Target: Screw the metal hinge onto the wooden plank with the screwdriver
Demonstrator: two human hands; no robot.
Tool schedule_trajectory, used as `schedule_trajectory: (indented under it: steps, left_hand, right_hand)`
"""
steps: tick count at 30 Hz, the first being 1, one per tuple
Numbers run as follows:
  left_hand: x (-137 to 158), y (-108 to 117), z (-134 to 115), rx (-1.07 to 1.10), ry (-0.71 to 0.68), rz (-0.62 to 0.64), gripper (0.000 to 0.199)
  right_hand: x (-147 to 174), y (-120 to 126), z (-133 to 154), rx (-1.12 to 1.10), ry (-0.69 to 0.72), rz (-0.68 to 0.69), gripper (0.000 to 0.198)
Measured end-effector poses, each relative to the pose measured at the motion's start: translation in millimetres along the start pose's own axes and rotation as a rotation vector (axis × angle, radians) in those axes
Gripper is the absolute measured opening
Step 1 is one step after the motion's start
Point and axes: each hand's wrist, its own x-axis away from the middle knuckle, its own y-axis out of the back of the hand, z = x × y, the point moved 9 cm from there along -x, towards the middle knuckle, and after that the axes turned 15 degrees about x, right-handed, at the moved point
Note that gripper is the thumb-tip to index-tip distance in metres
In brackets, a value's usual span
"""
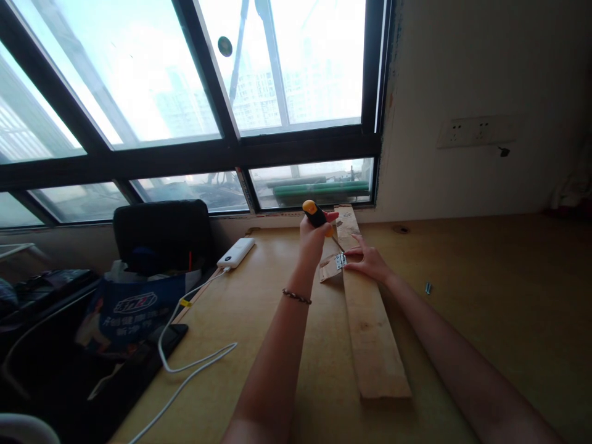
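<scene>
My left hand (315,231) is wrapped round the yellow and black handle of a screwdriver (316,214). The screwdriver's shaft slants down to a small metal hinge (340,261). One side of the hinge lies on a long wooden board (370,333), the other on a short wooden piece (329,269) that juts out to the left. My right hand (367,260) rests on the board, thumb and fingertips pressed at the hinge's right edge near the screwdriver tip. Whether a screw sits under the tip is too small to tell.
To the right on the wooden table (485,345) lie a couple of small screws (428,288). A white power bank (236,253) with a white cable (166,357) is at the left edge. Beyond that edge stand a black chair (161,231) and a blue bag (129,314).
</scene>
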Motion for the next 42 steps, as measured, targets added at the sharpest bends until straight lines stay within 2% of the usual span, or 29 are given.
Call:
schedule_trajectory:
  steps: [17,30,35,42]
  left_hand:
    - [-1,-1,0,-0.004,-0.014,0.037,0.027]
    - [-2,1,1,-0.018,0.010,0.013,0.027]
    - [-2,-7,2,-0.087,0.006,0.091,0.032]
    - [-3,-16,12,-0.298,-0.056,0.168,0.028]
  right_hand:
    - [-1,-6,-4,-0.074,0.030,-0.006,0.080]
    - [-2,-9,-5,-0.107,0.074,0.002,0.078]
    - [-3,-11,-7,-0.112,0.067,0.000,0.077]
    - [-2,-11,-7,-0.118,0.066,0.008,0.075]
